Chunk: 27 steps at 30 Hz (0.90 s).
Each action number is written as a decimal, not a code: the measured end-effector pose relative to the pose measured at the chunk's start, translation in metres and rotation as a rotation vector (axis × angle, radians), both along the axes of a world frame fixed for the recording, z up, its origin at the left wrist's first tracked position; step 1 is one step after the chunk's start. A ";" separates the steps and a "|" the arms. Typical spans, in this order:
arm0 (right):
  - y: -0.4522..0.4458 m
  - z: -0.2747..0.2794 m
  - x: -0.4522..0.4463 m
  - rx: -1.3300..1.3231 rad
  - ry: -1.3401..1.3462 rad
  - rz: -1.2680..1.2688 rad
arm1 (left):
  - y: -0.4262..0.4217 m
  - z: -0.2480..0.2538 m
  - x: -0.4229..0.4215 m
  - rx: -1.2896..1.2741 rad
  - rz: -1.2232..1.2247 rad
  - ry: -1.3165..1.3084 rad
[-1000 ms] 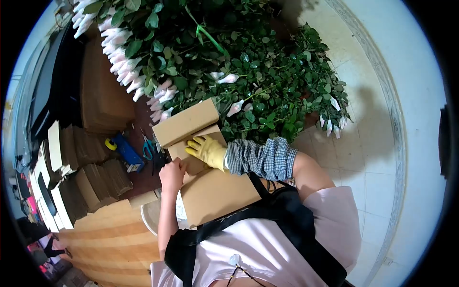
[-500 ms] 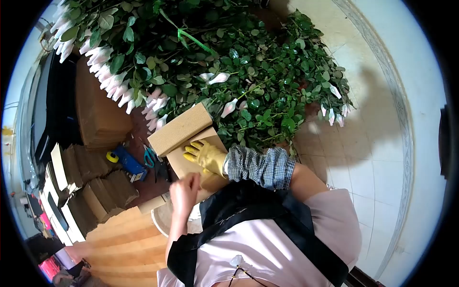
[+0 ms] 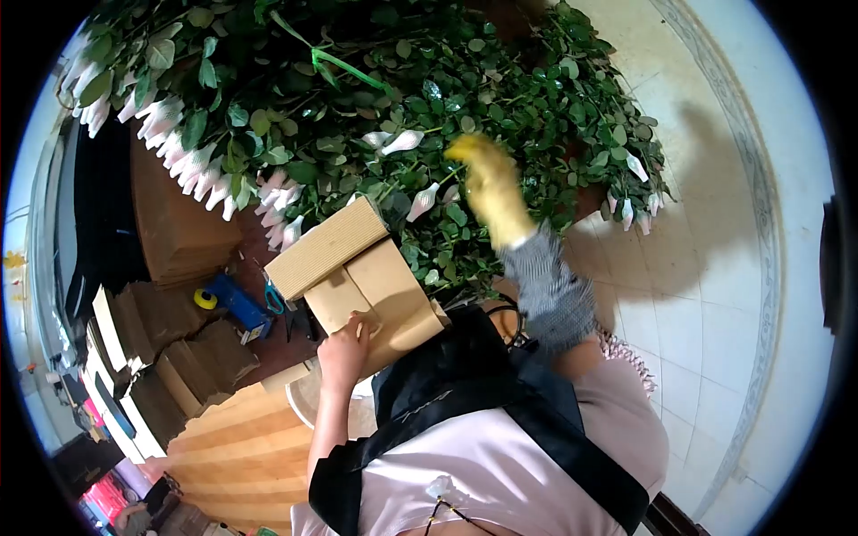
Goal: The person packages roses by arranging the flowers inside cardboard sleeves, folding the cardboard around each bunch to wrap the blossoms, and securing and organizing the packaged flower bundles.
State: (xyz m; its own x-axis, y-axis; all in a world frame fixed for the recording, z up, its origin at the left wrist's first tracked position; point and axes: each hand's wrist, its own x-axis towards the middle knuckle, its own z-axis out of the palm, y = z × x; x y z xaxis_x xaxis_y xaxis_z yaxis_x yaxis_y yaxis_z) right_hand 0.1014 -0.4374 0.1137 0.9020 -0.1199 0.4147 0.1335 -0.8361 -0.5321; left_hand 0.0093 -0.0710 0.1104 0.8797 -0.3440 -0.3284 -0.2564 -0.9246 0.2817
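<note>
My left hand [image 3: 344, 350] is bare, its fingers bent and closed over the left edge of a brown cardboard piece [image 3: 389, 299] in front of my body. A corrugated cardboard strip [image 3: 329, 247] lies across the far end of that piece. My right hand [image 3: 493, 189] wears a yellow glove, with a checked sleeve above it. It is over the leafy stems [image 3: 527, 143], smeared by motion, so its fingers and anything in them are unclear. Flower buds in pale netting sleeves [image 3: 423, 203] lie among the leaves close to it.
Left of the cardboard are blue-handled scissors [image 3: 273, 299], a blue box [image 3: 239, 304] and a yellow tape roll [image 3: 206, 298]. Stacked brown cardboard [image 3: 210, 357] stands farther left. A green tie [image 3: 349, 70] crosses the stems. Tiled floor and a wall [image 3: 786, 357] are on the right.
My right hand has lifted off the cardboard and moved up and right over the stems. My left hand has come down onto the cardboard's edge.
</note>
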 end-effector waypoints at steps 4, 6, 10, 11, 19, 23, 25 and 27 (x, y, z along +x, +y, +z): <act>-0.094 -0.069 0.015 -0.555 0.233 -0.161 | 0.006 0.001 -0.004 0.018 -0.053 -0.036; -0.087 -0.053 0.026 -0.443 0.135 -0.094 | 0.001 -0.001 0.001 0.042 -0.072 -0.026; -0.049 0.047 0.017 -0.259 -0.163 -0.196 | 0.001 -0.002 0.001 -0.018 -0.095 -0.009; -0.052 0.063 0.007 -0.111 -0.120 0.042 | 0.002 -0.002 0.001 -0.018 -0.097 -0.008; -0.100 0.081 -0.013 0.542 -0.111 0.080 | 0.016 -0.016 0.019 -0.375 -0.078 0.298; -0.213 0.095 -0.024 0.458 -0.288 -0.471 | 0.015 -0.012 0.018 -0.393 -0.086 0.285; -0.270 0.118 -0.037 0.701 -0.569 -0.195 | 0.015 -0.008 0.018 -0.385 -0.081 0.288; -0.250 0.125 -0.034 0.179 -0.591 -0.451 | 0.013 -0.008 0.020 -0.376 -0.087 0.284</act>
State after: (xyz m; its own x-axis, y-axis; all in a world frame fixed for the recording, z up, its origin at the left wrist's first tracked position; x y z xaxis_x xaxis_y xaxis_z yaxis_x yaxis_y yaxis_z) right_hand 0.0673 -0.6871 0.2387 0.3838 -0.5351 0.7526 0.1041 -0.7847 -0.6110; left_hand 0.0298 -0.0584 0.1025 0.7356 -0.5535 -0.3904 -0.1924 -0.7234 0.6630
